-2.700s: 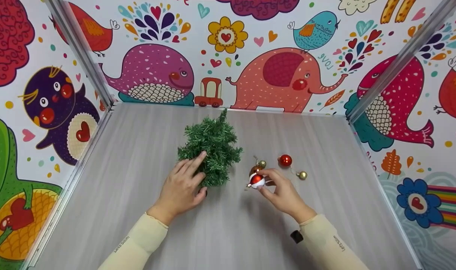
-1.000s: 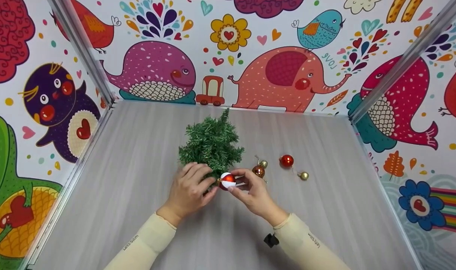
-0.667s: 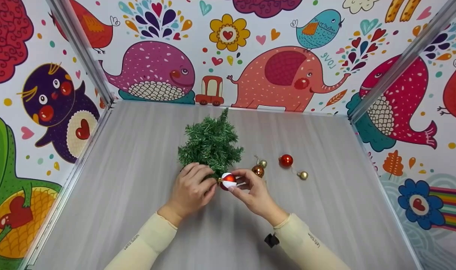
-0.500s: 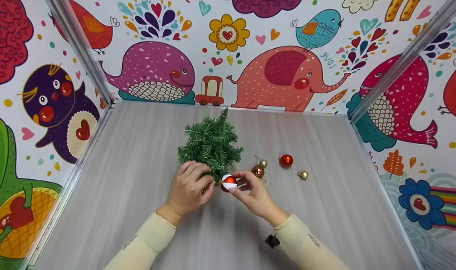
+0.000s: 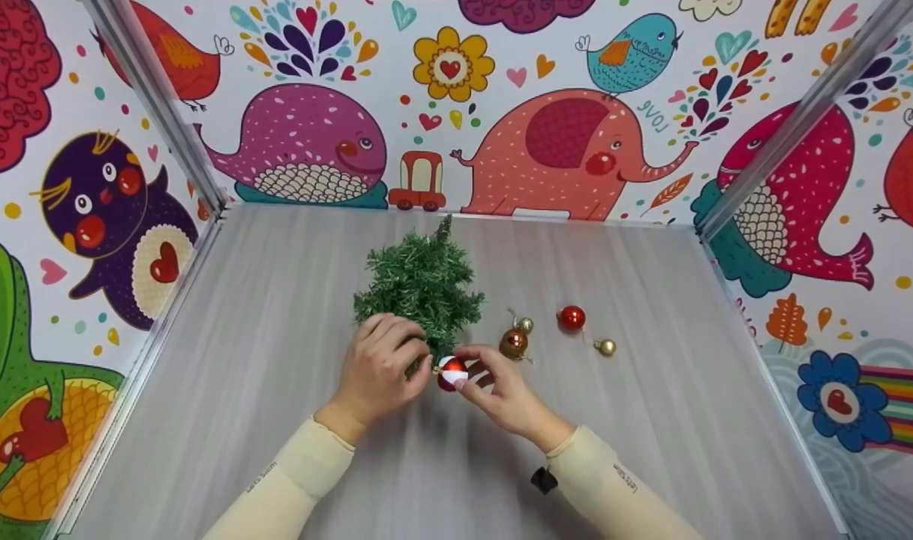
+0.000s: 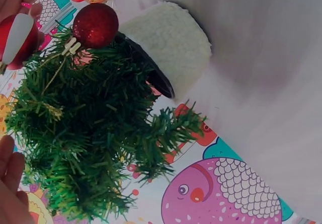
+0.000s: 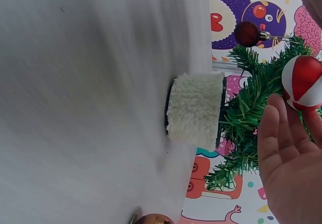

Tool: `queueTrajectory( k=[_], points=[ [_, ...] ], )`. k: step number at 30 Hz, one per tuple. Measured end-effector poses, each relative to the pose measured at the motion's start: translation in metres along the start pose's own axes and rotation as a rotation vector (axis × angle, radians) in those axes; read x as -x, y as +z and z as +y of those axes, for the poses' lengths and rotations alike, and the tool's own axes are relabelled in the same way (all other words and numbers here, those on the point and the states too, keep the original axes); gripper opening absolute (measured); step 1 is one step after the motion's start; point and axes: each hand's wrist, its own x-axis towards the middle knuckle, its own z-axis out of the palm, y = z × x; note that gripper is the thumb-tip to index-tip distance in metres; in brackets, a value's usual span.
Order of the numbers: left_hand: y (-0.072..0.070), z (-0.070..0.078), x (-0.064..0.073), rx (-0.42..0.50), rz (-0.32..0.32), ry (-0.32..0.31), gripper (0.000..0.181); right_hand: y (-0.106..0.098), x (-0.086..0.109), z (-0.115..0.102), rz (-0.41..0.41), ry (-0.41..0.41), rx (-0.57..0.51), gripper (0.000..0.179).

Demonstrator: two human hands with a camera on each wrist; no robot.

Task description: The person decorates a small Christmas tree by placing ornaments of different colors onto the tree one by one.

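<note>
Plainly, the right hand (image 5: 507,395) pinches a glossy bauble (image 5: 452,374) beside a bristly tree (image 5: 420,279) — grip of the left hand (image 5: 381,366) unclear.

Small green tinsel tree (image 5: 417,279), upright in a fluffy white base (image 7: 195,110); glossy red-and-white bauble (image 5: 452,373) at its five o'clock, gold cap (image 5: 436,370) toward nine.

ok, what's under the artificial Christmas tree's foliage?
White fleecy base, dark-rimmed, standing on the grey tabletop. Green foliage hides any trunk; the base's underside can't be seen.
</note>
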Motion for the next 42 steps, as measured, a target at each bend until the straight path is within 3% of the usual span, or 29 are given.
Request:
queueTrajectory(
  k=[6, 9, 14, 24, 38, 42],
  points=[
    [0.000, 0.001, 0.001, 0.001, -0.061, -0.063, 0.006, 0.001, -0.007, -0.005, 0.092, -0.136, 0.135, 0.034],
    [-0.001, 0.001, 0.001, 0.005, -0.067, -0.078, 0.007, 0.002, -0.012, -0.010, 0.142, -0.217, 0.252, 0.026],
    [-0.002, 0.001, 0.001, 0.014, -0.064, -0.092, 0.008, 0.006, -0.019, -0.018, 0.173, -0.310, 0.348, 0.017],
    [-0.002, 0.003, -0.003, 0.021, -0.081, -0.099, 0.008, 0.014, -0.028, -0.021, 0.150, -0.262, 0.347, 0.005],
    [-0.001, 0.002, -0.004, 0.009, -0.028, -0.090, 0.009, 0.009, -0.037, -0.017, 0.269, -0.278, 0.304, 0.011],
    [0.000, 0.002, -0.006, -0.009, 0.001, -0.126, 0.010, 0.006, -0.043, -0.018, 0.283, -0.253, 0.296, 0.011]
  ],
)
